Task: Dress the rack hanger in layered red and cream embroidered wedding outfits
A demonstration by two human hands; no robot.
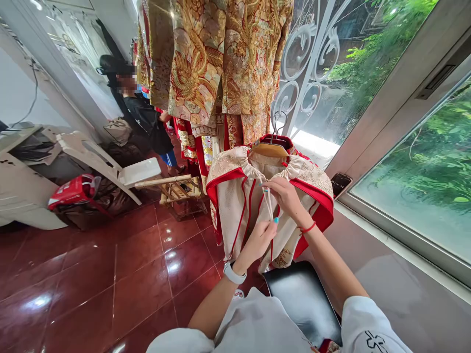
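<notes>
A cream and red embroidered cape (235, 196) hangs by its wooden hanger (271, 149) in front of me, its gathered neckline open at the front. Cream drawstrings (268, 200) dangle from that neckline. My right hand (282, 195), with a red cord at the wrist, pinches them close to the collar. Lower down, the fingers of my left hand (259, 240) are closed on the hanging length of the strings. A pale watch is on that wrist. The fingers partly hide the strings, so I cannot tell whether they are knotted.
Gold embroidered garments (198, 63) hang behind the cape. A black seat (303, 299) stands below it. To the left are a bamboo stool (180, 189), a white chair (140, 170) and a person in black (147, 120). A phone (341, 184) leans by the window at right.
</notes>
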